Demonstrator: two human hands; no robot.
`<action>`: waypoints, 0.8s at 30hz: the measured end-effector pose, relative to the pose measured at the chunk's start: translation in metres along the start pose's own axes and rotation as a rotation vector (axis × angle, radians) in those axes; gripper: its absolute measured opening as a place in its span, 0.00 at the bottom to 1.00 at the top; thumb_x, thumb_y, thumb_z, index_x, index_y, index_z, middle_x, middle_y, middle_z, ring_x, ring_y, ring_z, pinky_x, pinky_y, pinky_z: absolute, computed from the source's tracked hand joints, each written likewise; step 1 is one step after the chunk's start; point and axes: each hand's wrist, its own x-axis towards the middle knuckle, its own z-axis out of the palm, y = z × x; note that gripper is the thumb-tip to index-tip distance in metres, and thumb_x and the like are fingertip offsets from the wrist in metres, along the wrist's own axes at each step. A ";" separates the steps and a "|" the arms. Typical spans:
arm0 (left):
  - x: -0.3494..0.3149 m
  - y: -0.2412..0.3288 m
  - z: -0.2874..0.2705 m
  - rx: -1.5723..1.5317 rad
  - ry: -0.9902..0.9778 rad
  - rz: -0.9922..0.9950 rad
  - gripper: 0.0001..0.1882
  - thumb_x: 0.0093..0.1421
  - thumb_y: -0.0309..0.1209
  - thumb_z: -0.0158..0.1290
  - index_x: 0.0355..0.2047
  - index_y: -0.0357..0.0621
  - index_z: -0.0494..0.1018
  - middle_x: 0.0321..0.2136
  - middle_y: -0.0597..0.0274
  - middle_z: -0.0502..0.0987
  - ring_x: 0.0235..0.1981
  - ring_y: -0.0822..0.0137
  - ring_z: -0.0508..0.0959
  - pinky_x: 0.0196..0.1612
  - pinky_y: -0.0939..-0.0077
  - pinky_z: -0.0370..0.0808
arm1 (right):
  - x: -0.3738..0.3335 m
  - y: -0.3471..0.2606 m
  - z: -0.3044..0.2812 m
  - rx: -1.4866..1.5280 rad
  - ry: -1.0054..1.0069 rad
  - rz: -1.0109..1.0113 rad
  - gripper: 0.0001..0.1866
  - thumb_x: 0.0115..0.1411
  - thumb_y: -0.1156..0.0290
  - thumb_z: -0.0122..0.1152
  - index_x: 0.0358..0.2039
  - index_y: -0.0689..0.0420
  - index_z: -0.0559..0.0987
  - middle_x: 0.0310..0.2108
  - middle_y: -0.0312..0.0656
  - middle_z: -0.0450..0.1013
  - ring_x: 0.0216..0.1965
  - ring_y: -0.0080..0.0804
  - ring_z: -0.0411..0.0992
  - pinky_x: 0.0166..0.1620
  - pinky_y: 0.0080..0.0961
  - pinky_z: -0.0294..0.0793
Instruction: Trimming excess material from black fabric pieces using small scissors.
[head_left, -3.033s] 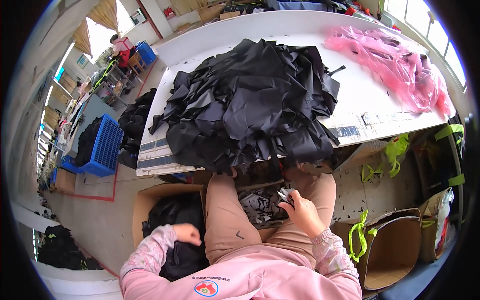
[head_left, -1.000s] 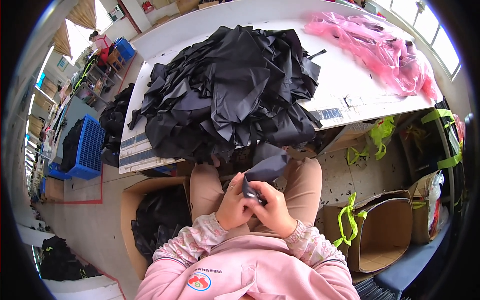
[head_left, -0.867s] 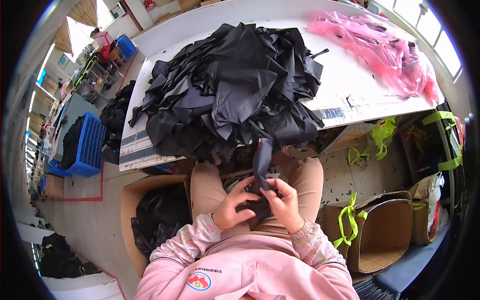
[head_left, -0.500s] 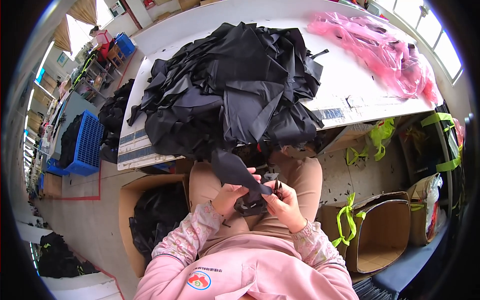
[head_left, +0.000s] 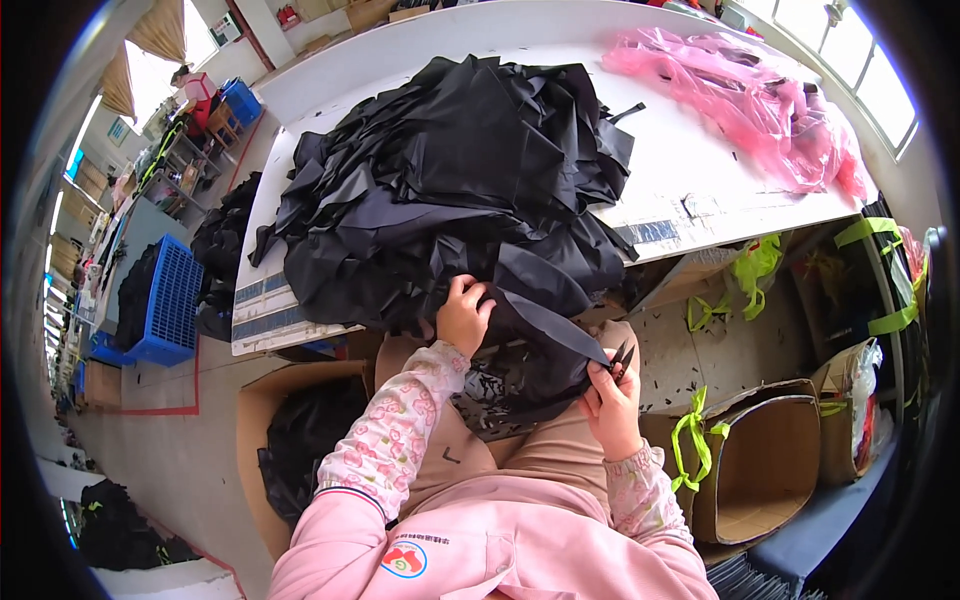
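The big heap of black cloth pieces (head_left: 460,170) sits on the far side, its near edge by the left hand (head_left: 462,322). One long black cloth strip (head_left: 548,316) slants from far left to near right, its near end pinched in the right hand (head_left: 613,402), the closer one. The left fingers bend on the cloth, but I cannot tell if they grip; small dark snips (head_left: 623,358) poke out of the right hand.

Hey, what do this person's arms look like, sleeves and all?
The left forearm sleeve and right forearm sleeve are pale with a pink pattern, gathered at the wrist. Above the left one is a plain pink, dark-trimmed upper sleeve. Left grip and right grip are gloveless.
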 end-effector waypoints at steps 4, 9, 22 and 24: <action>0.002 0.010 -0.008 -0.114 0.054 0.068 0.06 0.52 0.27 0.59 0.30 0.40 0.75 0.32 0.56 0.75 0.29 0.53 0.78 0.31 0.64 0.75 | -0.007 -0.013 -0.013 -0.026 -0.025 -0.005 0.01 0.63 0.72 0.55 0.36 0.53 0.73 0.13 0.24 0.60 0.09 0.12 0.52 0.13 0.14 0.50; 0.085 0.061 -0.095 -0.891 -0.065 -0.281 0.09 0.60 0.27 0.53 0.40 0.36 0.71 0.31 0.62 0.78 0.22 0.72 0.77 0.27 0.79 0.79 | -0.016 -0.038 -0.028 -0.019 -0.203 -0.022 0.04 0.61 0.73 0.58 0.34 0.60 0.76 0.18 0.30 0.68 0.13 0.13 0.58 0.16 0.12 0.56; 0.194 -0.053 -0.193 0.095 0.319 -0.077 0.43 0.55 0.43 0.61 0.63 0.36 0.54 0.54 0.50 0.69 0.47 0.62 0.75 0.49 0.68 0.72 | -0.005 -0.012 0.010 0.133 -0.291 0.213 0.04 0.63 0.73 0.52 0.38 0.57 0.73 0.13 0.27 0.60 0.10 0.13 0.53 0.16 0.15 0.54; 0.149 -0.016 -0.144 -0.421 -0.073 -0.035 0.23 0.62 0.35 0.55 0.54 0.36 0.66 0.46 0.57 0.74 0.40 0.71 0.77 0.45 0.77 0.73 | -0.002 -0.015 0.005 0.187 -0.188 0.219 0.03 0.62 0.73 0.52 0.37 0.55 0.72 0.13 0.27 0.60 0.10 0.14 0.53 0.16 0.16 0.53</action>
